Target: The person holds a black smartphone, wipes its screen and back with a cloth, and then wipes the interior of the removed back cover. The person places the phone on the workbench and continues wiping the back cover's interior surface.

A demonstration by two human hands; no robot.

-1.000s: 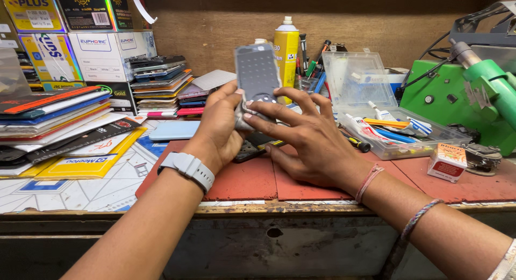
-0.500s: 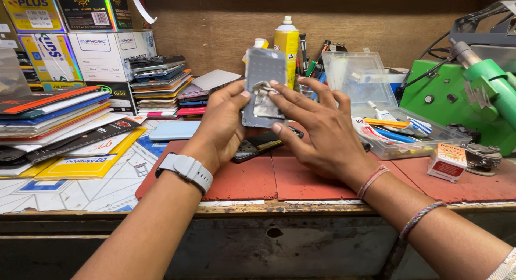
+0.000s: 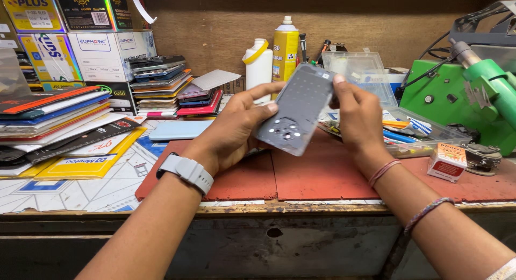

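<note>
A dark grey phone back panel point(image 3: 297, 110) with camera holes near its lower end is held tilted above a red mat point(image 3: 322, 175). My left hand point(image 3: 236, 130), with a white wrist band, grips the panel's left and lower edge. My right hand point(image 3: 359, 118) holds its right edge, thumb at the upper corner. Both hands are raised a little above the mat.
Stacks of flat packets and phone cases point(image 3: 64, 124) fill the left side. A white bottle point(image 3: 259, 65) and a yellow spray can point(image 3: 285, 48) stand behind. A clear plastic tray of tools point(image 3: 408, 132), a small red and white box point(image 3: 447, 161) and a green machine point(image 3: 467, 97) sit at right.
The panel has been turned over and tilted; its inner dark side now faces me. My right hand shifted from the panel's front to its right edge.
</note>
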